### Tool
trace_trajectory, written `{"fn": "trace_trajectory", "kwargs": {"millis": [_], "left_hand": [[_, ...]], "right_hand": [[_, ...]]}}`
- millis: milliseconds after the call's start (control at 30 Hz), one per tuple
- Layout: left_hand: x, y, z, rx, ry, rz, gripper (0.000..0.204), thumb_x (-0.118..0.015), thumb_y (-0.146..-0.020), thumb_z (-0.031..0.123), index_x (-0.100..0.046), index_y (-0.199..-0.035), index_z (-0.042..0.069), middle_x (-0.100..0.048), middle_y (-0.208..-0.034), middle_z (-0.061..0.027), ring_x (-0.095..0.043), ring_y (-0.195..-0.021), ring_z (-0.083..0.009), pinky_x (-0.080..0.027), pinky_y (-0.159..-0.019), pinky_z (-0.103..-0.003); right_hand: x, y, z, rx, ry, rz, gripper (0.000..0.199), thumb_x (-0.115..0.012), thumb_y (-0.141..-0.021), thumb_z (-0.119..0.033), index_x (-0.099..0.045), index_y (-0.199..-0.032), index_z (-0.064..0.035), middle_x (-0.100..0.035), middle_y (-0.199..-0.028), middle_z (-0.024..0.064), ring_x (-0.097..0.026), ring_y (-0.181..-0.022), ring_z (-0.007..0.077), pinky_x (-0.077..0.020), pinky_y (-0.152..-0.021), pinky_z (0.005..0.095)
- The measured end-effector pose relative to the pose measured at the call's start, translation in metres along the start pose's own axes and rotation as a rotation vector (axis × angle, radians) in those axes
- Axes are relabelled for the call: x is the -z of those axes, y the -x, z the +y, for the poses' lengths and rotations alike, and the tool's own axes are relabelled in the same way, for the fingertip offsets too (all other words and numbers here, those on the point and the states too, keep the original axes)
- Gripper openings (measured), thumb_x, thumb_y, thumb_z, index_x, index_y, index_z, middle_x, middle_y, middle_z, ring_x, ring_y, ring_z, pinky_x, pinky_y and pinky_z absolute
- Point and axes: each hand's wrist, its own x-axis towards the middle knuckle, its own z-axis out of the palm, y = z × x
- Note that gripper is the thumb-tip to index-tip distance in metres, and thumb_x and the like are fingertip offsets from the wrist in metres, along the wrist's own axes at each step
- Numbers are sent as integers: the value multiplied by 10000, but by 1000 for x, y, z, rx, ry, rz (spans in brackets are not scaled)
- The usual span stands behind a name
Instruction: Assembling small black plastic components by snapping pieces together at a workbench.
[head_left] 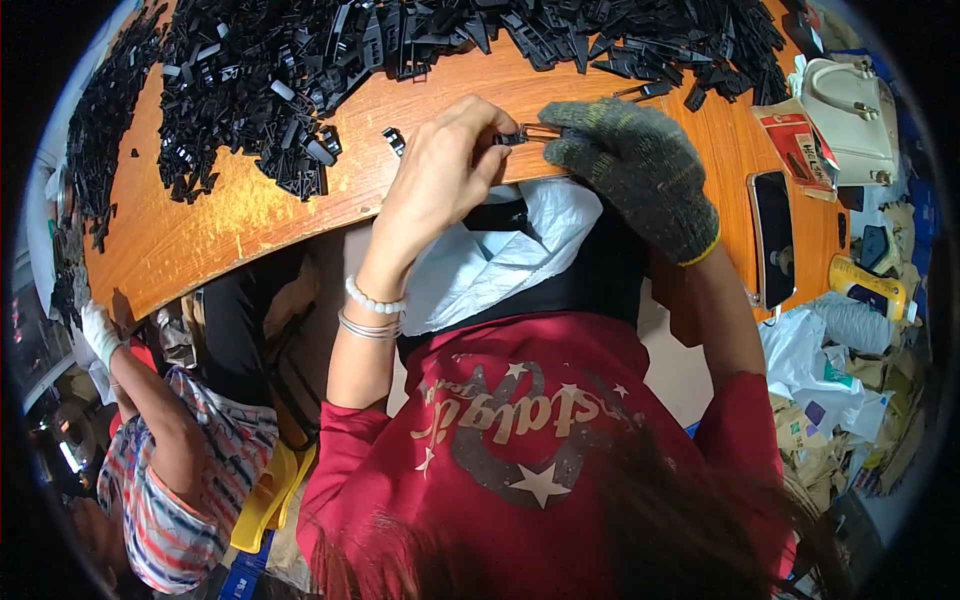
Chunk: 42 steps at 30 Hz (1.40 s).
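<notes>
Black plastic clip (512, 137) pinched between your two hands.
Your bare left hand (440, 170) and grey-gloved right hand (635, 170) grip it, seemingly with a metal loop, above the orange wooden table (250, 215).

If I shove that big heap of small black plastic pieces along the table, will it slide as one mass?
Probably not. The heap of black pieces is loose, with strays already scattered on the wooden table, so it would likely spread. The pieces look small, thin and light. Their angular shapes suggest they may snag together rather than roll.
</notes>
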Motion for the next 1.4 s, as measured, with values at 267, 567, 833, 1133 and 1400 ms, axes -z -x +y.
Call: {"fn": "trace_trajectory", "kwargs": {"millis": [267, 567, 833, 1133, 1400], "left_hand": [[-1, 0, -1, 71, 10, -19, 130, -641, -764, 2, -623, -887, -37, -599, -789, -172, -616, -717, -319, -470, -665, -396], [0, 0, 2, 3, -48, -10, 131, -645, -767, 42, -618, -863, -43, -617, -816, -187, -616, -743, -362, -479, -683, -421], [-1, 4, 1, 33, 17, -13, 124, -629, -728, 10, -607, -836, -48, -622, -832, -202, -614, -782, -396, -487, -708, -440], [-9, 7, -11, -123, 82, 99, 147, -647, -695, 9, -553, -798, -37, -546, -747, -187, -573, -730, -398, -445, -650, -458], [-8, 21, 0, -94, -123, 202, 206, -677, -735, 44, -582, -901, -32, -556, -733, -152, -607, -685, -348, -478, -649, -428]], "right_hand": [[6, -5, 18, 267, 269, -53, 316, -692, -836, -243, -662, -1127, -122, -637, -1040, 86, -614, -913, 255, -493, -789, 376], [-8, -13, 16, 574, 809, 45, 438, -597, -862, -297, -561, -1249, -95, -554, -1249, 141, -560, -1113, 304, -445, -937, 465], [-5, -45, -15, 374, 426, -158, 269, -665, -759, -342, -652, -866, -95, -626, -787, 112, -635, -718, 292, -478, -581, 421], [7, -56, -32, 468, 459, -194, 197, -706, -700, -220, -643, -836, -91, -642, -838, 109, -649, -772, 273, -510, -656, 385], [3, -15, -25, 125, 435, -162, 313, -661, -849, -292, -617, -1095, -103, -661, -903, 84, -652, -837, 263, -524, -742, 370]]}}
